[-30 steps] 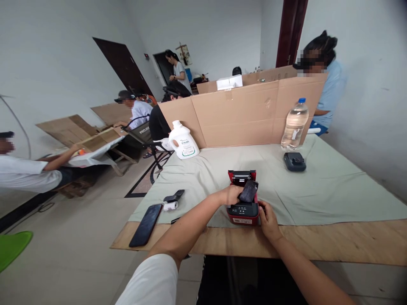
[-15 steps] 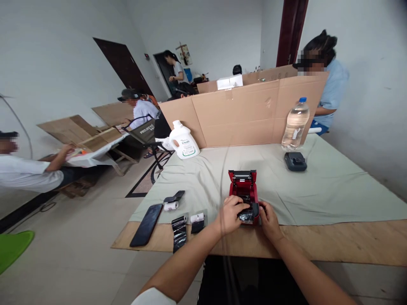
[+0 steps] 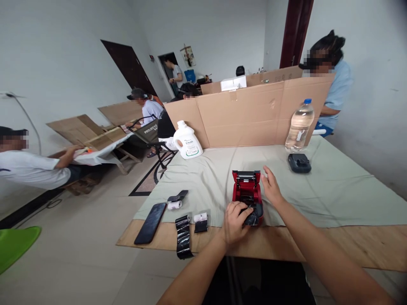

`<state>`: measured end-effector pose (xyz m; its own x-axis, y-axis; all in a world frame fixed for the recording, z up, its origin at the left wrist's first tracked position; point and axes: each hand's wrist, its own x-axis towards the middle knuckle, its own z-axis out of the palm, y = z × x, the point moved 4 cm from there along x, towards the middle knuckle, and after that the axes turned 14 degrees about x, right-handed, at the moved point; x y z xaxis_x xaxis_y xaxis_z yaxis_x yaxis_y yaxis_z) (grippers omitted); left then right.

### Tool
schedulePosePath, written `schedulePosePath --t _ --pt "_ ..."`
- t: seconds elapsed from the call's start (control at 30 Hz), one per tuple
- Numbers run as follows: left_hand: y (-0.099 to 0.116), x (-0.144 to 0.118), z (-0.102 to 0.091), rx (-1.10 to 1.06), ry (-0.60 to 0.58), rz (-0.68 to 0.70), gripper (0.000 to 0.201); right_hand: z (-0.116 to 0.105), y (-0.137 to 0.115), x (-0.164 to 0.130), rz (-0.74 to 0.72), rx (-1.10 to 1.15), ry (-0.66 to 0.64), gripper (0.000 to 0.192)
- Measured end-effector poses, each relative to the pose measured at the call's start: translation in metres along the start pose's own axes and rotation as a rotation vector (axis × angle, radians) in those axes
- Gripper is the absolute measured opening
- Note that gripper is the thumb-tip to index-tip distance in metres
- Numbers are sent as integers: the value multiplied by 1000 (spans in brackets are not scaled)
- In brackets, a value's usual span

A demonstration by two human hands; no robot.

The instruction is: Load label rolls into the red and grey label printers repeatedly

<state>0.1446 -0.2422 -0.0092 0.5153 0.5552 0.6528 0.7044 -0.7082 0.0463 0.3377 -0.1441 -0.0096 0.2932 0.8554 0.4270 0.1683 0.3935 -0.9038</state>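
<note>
A small red label printer (image 3: 246, 191) stands open near the table's front edge, its lid tipped back. My left hand (image 3: 234, 221) rests on the printer's near end, fingers pressing a black crinkled roll or film (image 3: 253, 215) there. My right hand (image 3: 271, 189) hovers open just right of the printer's lid, fingers spread, holding nothing. To the left lie a black strip roll (image 3: 183, 235) hanging over the edge and a small white paper roll (image 3: 201, 218).
A black phone (image 3: 150, 217), another white roll (image 3: 174, 205) and a dark clip lie at front left. A white jug (image 3: 188, 141), water bottle (image 3: 299, 126), dark grey device (image 3: 299, 163) and cardboard divider (image 3: 254, 114) stand at the back. Other people work around the room.
The black piece went down from above the printer to its near end. My right hand left the printer's front corner and rose beside the lid. The black and white rolls came into view.
</note>
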Motion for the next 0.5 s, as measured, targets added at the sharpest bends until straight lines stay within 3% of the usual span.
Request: schedulePosePath --t 0.13,0.3,0.5 --pt "0 1 -1 -8 -49 -34 43 14 -7 8 48 20 -109 58" --pt "4 -2 0 31 -27 -72 41 17 -26 -36 -136 -5 -120 43" --pt "-1 -2 -2 84 41 -112 47 12 -41 -86 -302 -163 -279 23"
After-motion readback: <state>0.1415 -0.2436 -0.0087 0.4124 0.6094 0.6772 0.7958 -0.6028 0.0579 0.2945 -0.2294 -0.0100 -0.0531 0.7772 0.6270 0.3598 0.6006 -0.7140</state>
